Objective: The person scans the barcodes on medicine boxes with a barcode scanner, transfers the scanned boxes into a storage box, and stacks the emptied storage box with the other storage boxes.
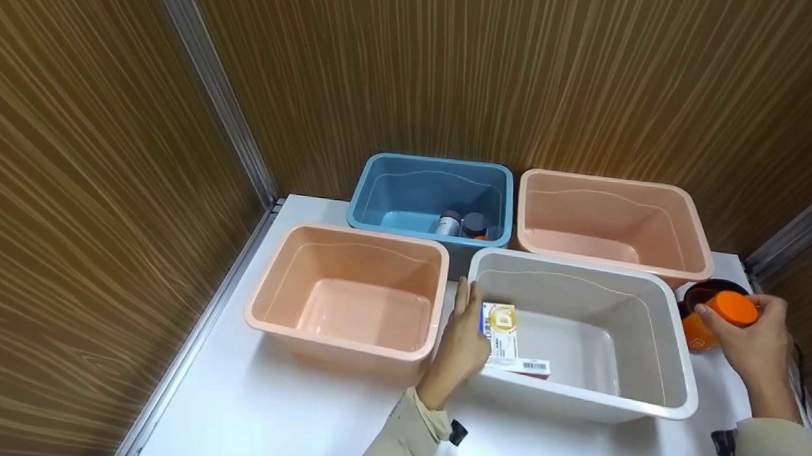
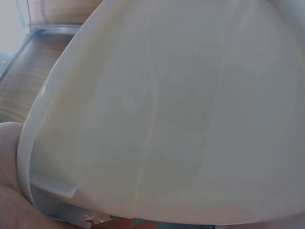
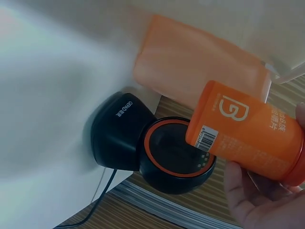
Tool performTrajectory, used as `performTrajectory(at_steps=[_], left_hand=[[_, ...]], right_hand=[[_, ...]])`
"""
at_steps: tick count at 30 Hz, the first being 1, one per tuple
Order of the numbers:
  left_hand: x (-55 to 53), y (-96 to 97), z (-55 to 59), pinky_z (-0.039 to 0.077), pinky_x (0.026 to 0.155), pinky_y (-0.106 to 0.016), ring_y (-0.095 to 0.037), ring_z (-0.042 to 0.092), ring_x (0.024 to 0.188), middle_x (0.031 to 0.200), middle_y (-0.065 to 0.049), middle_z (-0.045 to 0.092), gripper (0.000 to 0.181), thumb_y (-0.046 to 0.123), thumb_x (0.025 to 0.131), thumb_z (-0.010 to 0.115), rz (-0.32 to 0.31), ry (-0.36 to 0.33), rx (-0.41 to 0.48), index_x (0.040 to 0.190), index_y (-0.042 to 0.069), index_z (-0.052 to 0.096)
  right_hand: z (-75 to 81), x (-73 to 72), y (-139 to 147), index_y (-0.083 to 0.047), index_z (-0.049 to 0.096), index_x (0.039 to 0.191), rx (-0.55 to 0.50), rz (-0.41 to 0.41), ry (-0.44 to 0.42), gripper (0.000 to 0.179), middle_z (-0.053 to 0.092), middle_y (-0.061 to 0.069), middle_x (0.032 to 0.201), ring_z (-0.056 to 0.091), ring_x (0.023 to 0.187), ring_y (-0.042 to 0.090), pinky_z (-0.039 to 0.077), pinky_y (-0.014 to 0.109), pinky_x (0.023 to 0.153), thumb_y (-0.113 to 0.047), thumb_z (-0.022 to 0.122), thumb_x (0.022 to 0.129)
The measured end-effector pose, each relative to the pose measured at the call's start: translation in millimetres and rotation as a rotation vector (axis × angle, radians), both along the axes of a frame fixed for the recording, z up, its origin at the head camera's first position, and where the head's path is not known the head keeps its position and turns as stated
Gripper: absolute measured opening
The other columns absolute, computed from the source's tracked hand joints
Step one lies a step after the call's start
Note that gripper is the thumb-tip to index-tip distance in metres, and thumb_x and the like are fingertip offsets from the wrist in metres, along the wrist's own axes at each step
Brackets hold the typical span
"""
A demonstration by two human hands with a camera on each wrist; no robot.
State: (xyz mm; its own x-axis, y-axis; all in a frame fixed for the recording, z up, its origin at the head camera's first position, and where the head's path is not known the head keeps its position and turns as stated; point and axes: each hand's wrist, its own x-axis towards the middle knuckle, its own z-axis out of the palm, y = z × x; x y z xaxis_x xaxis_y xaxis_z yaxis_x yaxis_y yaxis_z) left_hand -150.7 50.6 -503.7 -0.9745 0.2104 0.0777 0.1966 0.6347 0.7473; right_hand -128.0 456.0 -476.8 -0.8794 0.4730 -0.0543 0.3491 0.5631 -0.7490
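Observation:
My right hand (image 1: pixel 758 344) grips an orange bottle (image 3: pixel 238 129) with an orange cap (image 1: pixel 735 308). In the right wrist view, the bottle's printed side and barcode face the camera, close over the black and orange scanner (image 3: pixel 174 148). My left hand (image 1: pixel 461 349) holds the left rim of the off-white bin (image 1: pixel 578 397); its fingers point away from me along the rim. Inside that bin, a yellow-and-white box (image 1: pixel 500 327) leans by the left wall. Near it lies a flat white box (image 1: pixel 520 366). The bin's pale wall (image 2: pixel 181 109) fills the left wrist view.
A blue bin (image 1: pixel 406 221) at the back contains a white bottle (image 1: pixel 449 225) and a dark-capped bottle (image 1: pixel 474 224). One peach bin (image 1: pixel 351 350) stands left, another (image 1: pixel 606 249) at back right. Wood-grain panels (image 1: pixel 414 68) enclose the table. The scanner's cable (image 3: pixel 97 202) trails along its edge.

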Motion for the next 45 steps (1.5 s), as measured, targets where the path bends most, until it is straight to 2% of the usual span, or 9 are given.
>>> performTrajectory(at_steps=[10, 17, 20, 24, 28, 30, 33, 40, 45], left_hand=[[1.0, -3.1, -0.9, 0.031, 0.104, -0.033, -0.027, 0.029, 0.135, 0.158, -0.005, -0.003, 0.083, -0.013, 0.079, 0.052, 0.003, -0.008, -0.019, 0.151, 0.008, 0.017], [1.2, 0.6, -0.3, 0.042, 0.093, -0.03, -0.027, 0.035, 0.132, 0.158, -0.004, -0.003, 0.086, -0.014, 0.076, 0.052, 0.001, -0.002, -0.005, 0.151, 0.008, 0.017], [1.5, 2.3, 0.5, 0.041, 0.095, -0.031, -0.028, 0.034, 0.132, 0.158, -0.003, -0.004, 0.087, -0.014, 0.077, 0.053, 0.006, -0.013, -0.021, 0.152, 0.009, 0.016], [0.6, 3.6, 2.6, 0.037, 0.1, -0.033, -0.028, 0.032, 0.133, 0.158, -0.002, -0.006, 0.087, -0.013, 0.079, 0.054, 0.008, -0.033, -0.038, 0.152, 0.011, 0.015], [0.0, 2.8, 3.3, 0.037, 0.1, -0.032, -0.028, 0.032, 0.134, 0.158, -0.001, -0.006, 0.087, -0.013, 0.079, 0.055, 0.012, -0.047, -0.041, 0.152, 0.012, 0.015], [-0.1, 2.3, 2.5, 0.036, 0.101, -0.032, -0.027, 0.031, 0.134, 0.158, -0.001, -0.006, 0.087, -0.013, 0.079, 0.055, 0.011, -0.047, -0.038, 0.152, 0.012, 0.015], [-0.4, 1.7, 2.2, 0.035, 0.101, -0.033, -0.028, 0.03, 0.134, 0.158, -0.002, -0.006, 0.087, -0.014, 0.079, 0.055, 0.002, -0.042, -0.036, 0.152, 0.011, 0.015], [-0.8, 1.0, 0.8, 0.037, 0.099, -0.031, -0.028, 0.032, 0.133, 0.158, -0.004, -0.005, 0.086, -0.014, 0.078, 0.055, -0.013, -0.014, -0.029, 0.152, 0.008, 0.017], [-0.4, 0.8, 2.1, 0.04, 0.096, -0.03, -0.026, 0.035, 0.132, 0.158, -0.002, -0.006, 0.086, -0.012, 0.079, 0.053, -0.003, -0.034, -0.045, 0.152, 0.01, 0.015]], right_hand=[[0.5, 1.3, 1.2, 0.003, 0.009, 0.145, -0.003, 0.029, -0.036, 0.098, 0.022, 0.036, 0.142, 0.034, 0.117, 0.05, 0.034, 0.064, 0.092, -0.055, 0.059, 0.085], [6.1, 3.5, 8.9, 0.007, 0.015, 0.145, 0.085, 0.03, -0.051, 0.099, 0.03, 0.037, 0.137, 0.038, 0.109, 0.049, 0.039, 0.062, 0.088, -0.06, 0.055, 0.084], [10.5, 2.1, 10.0, 0.007, 0.015, 0.145, 0.111, 0.02, -0.086, 0.104, 0.03, 0.037, 0.137, 0.038, 0.109, 0.05, 0.039, 0.063, 0.088, -0.066, 0.052, 0.082], [17.8, -0.8, 11.9, 0.009, 0.015, 0.144, 0.142, 0.054, -0.124, 0.106, 0.031, 0.039, 0.134, 0.041, 0.105, 0.049, 0.042, 0.061, 0.085, -0.068, 0.051, 0.081], [22.5, -4.0, 12.6, 0.01, 0.016, 0.143, 0.149, 0.133, -0.121, 0.099, 0.036, 0.039, 0.126, 0.055, 0.087, 0.041, 0.053, 0.048, 0.069, -0.06, 0.055, 0.085], [24.6, -5.0, 11.8, 0.009, 0.016, 0.143, 0.136, 0.183, -0.104, 0.092, 0.038, 0.038, 0.121, 0.059, 0.075, 0.035, 0.054, 0.039, 0.059, -0.053, 0.056, 0.088], [27.5, -4.4, 9.2, 0.007, 0.016, 0.144, 0.101, 0.239, -0.08, 0.081, 0.039, 0.037, 0.117, 0.06, 0.064, 0.03, 0.051, 0.035, 0.052, -0.039, 0.057, 0.091], [32.4, -1.7, 8.5, 0.0, 0.025, 0.142, 0.032, 0.274, -0.08, 0.066, 0.035, 0.037, 0.12, 0.058, 0.063, 0.032, 0.053, 0.035, 0.052, -0.017, 0.06, 0.088], [34.4, 0.0, 8.6, -0.002, 0.03, 0.135, 0.046, 0.334, -0.069, 0.059, 0.036, 0.034, 0.117, 0.056, 0.065, 0.031, 0.051, 0.035, 0.051, -0.01, 0.06, 0.085]])
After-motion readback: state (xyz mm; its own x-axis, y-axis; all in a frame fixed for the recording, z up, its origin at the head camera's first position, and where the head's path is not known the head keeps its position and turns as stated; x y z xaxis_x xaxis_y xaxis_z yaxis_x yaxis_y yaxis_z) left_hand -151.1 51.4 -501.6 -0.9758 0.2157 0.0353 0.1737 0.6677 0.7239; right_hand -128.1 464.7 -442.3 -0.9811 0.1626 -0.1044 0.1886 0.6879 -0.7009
